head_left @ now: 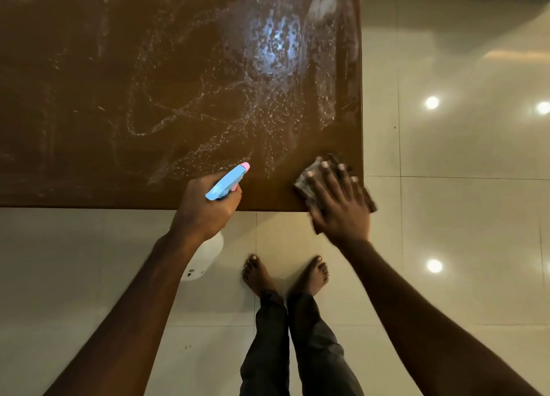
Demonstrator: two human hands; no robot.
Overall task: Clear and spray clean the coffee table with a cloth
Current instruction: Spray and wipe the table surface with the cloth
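Cloth (pixel 303 185) under flat right hand (pixel 339 206)

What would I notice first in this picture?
The shiny wet streaks across the brown coffee table, brightest toward its far right. Then the blue-and-pink spray bottle gripped by the left hand at the near edge, and the right hand pressing a cloth at the near right corner.

Person: bare forearms (pixel 140 300), creased dk grey trousers (pixel 315 345), bare feet (pixel 258 275).
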